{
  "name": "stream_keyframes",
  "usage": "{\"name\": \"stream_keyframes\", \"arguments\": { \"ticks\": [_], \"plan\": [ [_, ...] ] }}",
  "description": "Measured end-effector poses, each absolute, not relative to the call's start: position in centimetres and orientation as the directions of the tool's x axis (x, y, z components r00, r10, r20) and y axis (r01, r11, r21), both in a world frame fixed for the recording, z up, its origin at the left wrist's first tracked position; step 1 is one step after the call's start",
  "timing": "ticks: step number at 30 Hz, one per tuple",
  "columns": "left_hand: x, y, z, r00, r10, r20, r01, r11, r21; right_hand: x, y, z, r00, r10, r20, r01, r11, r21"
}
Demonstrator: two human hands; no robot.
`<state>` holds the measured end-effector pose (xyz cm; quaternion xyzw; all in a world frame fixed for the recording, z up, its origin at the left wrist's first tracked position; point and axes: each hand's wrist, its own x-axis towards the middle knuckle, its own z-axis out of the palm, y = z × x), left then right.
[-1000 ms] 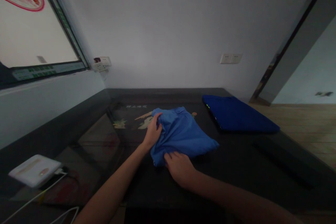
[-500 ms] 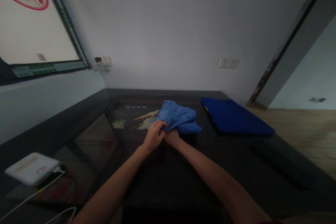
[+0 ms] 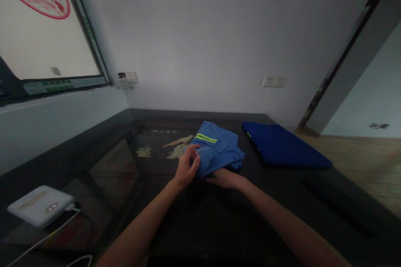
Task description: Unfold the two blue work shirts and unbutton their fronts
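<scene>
A folded light-blue work shirt (image 3: 224,137) with a yellow-green stripe and what looks like a buttoned pocket flap lies on a dark glossy table. At its near left edge is my left hand (image 3: 187,166), fingers curved and thumb apart, touching the cloth. My right hand (image 3: 226,178) comes in from the near right with its fingers partly tucked under the shirt's near edge, closed on the fabric. The cloth hides some of those fingertips. The shirt's near right part is bunched and slightly raised.
A flat dark-blue folded cloth item (image 3: 285,146) lies to the right. At the left sits a white device (image 3: 40,204) with a white cable (image 3: 37,240). A dark elongated object (image 3: 338,206) rests near the right edge. Behind stands a wall with sockets (image 3: 274,81).
The shirt's top layer has been pulled toward me, baring the yellow-green stripe. My right hand has moved right and nearer; my left hand's fingers have loosened. The view has shifted slightly.
</scene>
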<state>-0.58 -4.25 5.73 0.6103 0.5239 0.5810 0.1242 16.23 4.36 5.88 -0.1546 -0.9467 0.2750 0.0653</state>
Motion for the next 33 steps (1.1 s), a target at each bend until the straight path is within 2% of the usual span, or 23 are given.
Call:
{"name": "stream_keyframes", "arguments": {
  "ticks": [2,4,6,8,11,13,17,20,23,26,29,31,33],
  "plan": [
    [-0.4,-4.4,6.2,-0.119,0.827,0.549,0.345,-0.484,0.804,18.7,4.2,6.4,-0.971,0.231,-0.062,0.218,0.748,-0.627],
    [-0.4,-4.1,6.4,-0.083,0.865,0.494,0.216,-0.469,0.857,21.1,4.3,7.0,-0.975,0.175,-0.136,0.215,0.593,-0.776],
    [-0.8,-3.4,6.1,-0.211,0.876,0.434,0.160,-0.407,0.899,22.7,4.7,7.2,-0.963,0.246,-0.113,0.204,0.386,-0.900],
    [-1.5,-2.3,5.4,-0.375,0.843,0.385,0.190,-0.337,0.922,23.4,5.4,6.8,-0.892,0.452,-0.015,0.149,0.261,-0.954],
    [-2.6,-0.8,3.9,-0.420,0.849,0.319,0.310,-0.196,0.930,23.0,6.7,5.4,-0.638,0.748,0.181,0.156,0.356,-0.921],
    [-2.8,-0.5,3.0,-0.345,0.888,0.306,0.424,-0.143,0.894,22.5,7.2,4.3,-0.500,0.812,0.301,0.239,0.463,-0.854],
    [-1.3,-1.2,2.3,-0.159,0.938,0.309,0.613,-0.152,0.775,21.9,7.2,2.5,-0.443,0.797,0.411,0.363,0.579,-0.730],
    [0.1,-2.0,2.4,-0.064,0.973,0.221,0.599,-0.139,0.789,21.7,6.9,1.6,-0.474,0.788,0.392,0.391,0.587,-0.708],
    [0.6,-2.2,2.6,-0.015,0.980,0.196,0.535,-0.158,0.830,21.5,6.9,1.3,-0.498,0.783,0.371,0.383,0.583,-0.716],
    [0.3,-1.8,2.3,-0.053,0.984,0.170,0.401,-0.135,0.906,21.5,6.9,1.7,-0.485,0.793,0.370,0.346,0.562,-0.751],
    [0.0,-1.4,2.0,-0.143,0.987,0.077,0.252,-0.039,0.967,21.5,6.6,2.4,-0.494,0.777,0.390,0.283,0.567,-0.774],
    [-0.1,-1.4,1.8,-0.148,0.989,0.013,0.233,0.022,0.972,21.5,6.2,3.1,-0.527,0.744,0.411,0.242,0.595,-0.766],
    [0.1,-1.5,1.8,-0.134,0.991,0.028,0.309,0.015,0.951,21.5,5.7,3.7,-0.567,0.706,0.425,0.202,0.619,-0.759]
  ]
}}
